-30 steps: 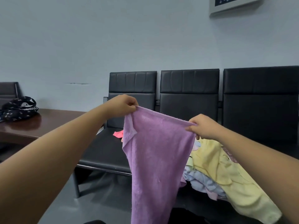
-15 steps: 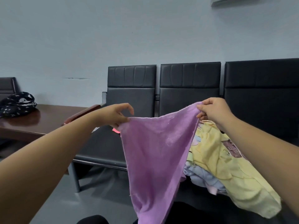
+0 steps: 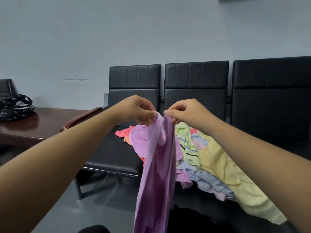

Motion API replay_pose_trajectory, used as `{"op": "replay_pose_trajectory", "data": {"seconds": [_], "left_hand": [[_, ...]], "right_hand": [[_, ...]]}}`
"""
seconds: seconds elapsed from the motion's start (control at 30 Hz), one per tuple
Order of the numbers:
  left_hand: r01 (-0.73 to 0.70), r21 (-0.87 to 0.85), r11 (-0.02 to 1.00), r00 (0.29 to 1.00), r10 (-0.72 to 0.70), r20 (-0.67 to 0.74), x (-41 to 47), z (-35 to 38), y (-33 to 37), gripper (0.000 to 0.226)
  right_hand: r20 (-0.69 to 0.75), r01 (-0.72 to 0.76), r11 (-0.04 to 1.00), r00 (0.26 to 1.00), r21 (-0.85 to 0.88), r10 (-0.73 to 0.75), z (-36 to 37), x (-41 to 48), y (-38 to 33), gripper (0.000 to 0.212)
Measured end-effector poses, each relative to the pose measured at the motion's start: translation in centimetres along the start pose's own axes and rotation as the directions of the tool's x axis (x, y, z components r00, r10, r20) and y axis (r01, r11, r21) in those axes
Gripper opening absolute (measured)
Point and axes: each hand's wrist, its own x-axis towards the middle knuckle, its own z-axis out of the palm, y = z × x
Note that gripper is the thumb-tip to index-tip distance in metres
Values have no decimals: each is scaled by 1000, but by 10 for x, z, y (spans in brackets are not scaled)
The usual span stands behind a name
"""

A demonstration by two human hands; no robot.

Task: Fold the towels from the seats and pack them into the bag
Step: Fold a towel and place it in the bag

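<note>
Both hands, left hand (image 3: pixel 138 111) and right hand (image 3: pixel 185 113), pinch the hanging purple towel (image 3: pixel 156 174).

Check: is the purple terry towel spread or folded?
Folded in half: purple terry towel hangs doubled, left hand and right hand pinching its corners close together.

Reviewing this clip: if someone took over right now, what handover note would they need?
Left hand: pinches one top corner of the purple towel.
Right hand: pinches the other corner; corners nearly meet, towel hanging doubled.
Pile of towels lies unfolded on the black seats.
Black patterned item on the brown table may be the bag; cannot tell.
Done: first fold started, nothing packed in view.
Left: finish this fold, fold the pile, pack everything.
</note>
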Motion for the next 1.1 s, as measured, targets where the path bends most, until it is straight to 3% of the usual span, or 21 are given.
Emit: {"op": "replay_pose_trajectory", "data": {"seconds": [0.07,0.17,0.27,0.47,0.6,0.73,0.8,0.87,0.93,0.97,1.0,1.03,1.07,1.1], "left_hand": [[-18,37,999,1000,18,-12,2,3,6,15],[-10,81,997,1000,11,-15,5,5,11,17],[2,92,996,1000,-1,-21,7,3,10,19],[86,418,904,970,-172,172,2,-1,-19,31],[124,263,957,989,-142,49,-5,-7,-34,20],[75,168,983,995,-62,-76,3,-13,-18,23],[-14,-61,998,984,3,-177,12,-18,1,22],[-135,-407,903,977,53,-206,21,-29,20,16],[-153,-633,759,987,91,-130,26,-40,34,12],[-119,-625,772,993,83,-87,29,-42,36,11],[-71,-511,857,997,42,-68,30,-42,36,11],[-19,-320,947,996,-9,-84,32,-39,33,12],[23,-144,989,992,-41,-123,33,-34,29,15],[41,-48,998,985,-48,-163,34,-29,25,16]], "right_hand": [[41,21,994,999,-106,-17,9,-2,-5,28],[6,41,978,999,-205,-41,15,3,-4,17],[-22,35,989,999,-140,-39,12,5,2,10],[-144,-9,1000,990,-15,7,-15,6,5,10],[-167,-69,995,984,-67,57,-38,5,20,11],[-190,-106,975,979,-197,68,-48,11,25,11],[-275,-69,996,960,-49,53,-59,21,14,12],[-303,45,941,951,335,62,-75,28,-5,11],[-174,85,657,982,749,71,-89,29,-17,8],[-91,26,578,992,815,84,-90,29,-16,10],[-39,-54,639,991,767,130,-87,28,-12,12],[-61,-127,800,978,586,199,-81,26,-5,11],[-158,-175,919,957,353,243,-76,25,5,10],[-271,-192,959,931,210,245,-71,25,13,9]]}}
